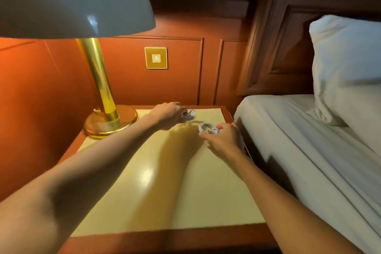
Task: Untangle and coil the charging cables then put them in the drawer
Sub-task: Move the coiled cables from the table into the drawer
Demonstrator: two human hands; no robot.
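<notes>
Up at the far end of the nightstand point(165, 192), both bare arms reach across its glossy cream top toward two small coils of white charging cable. The left hand point(167, 115) is at the far coiled cable point(190, 114), which lies on the tabletop near the back edge; its fingers are curled down onto the coil's left side and appear to pinch it, though the fingertips themselves are hidden behind the knuckles. The right hand point(224, 138) holds the near coiled cable point(208, 128), thumb on the near side and fingers curved round the right side of the loop, close to the table's right edge. The two coils lie near each other but apart, the near one to the right of the far one and closer to the camera. The left forearm's dark shadow falls across the middle of the tabletop. A brass table lamp point(103, 88) stands on the back left corner of the nightstand, its round base point(107, 123) just left of the left hand and its pale shade point(61, 0) filling the upper left of the view. A brass-framed wall switch point(155, 58) sits on the reddish wood panelling point(175, 88) behind. To the right, a bed with a white sheet point(309, 140) and a white pillow point(346, 64) stands beside the nightstand, against a dark carved headboard point(288, 37).
</notes>
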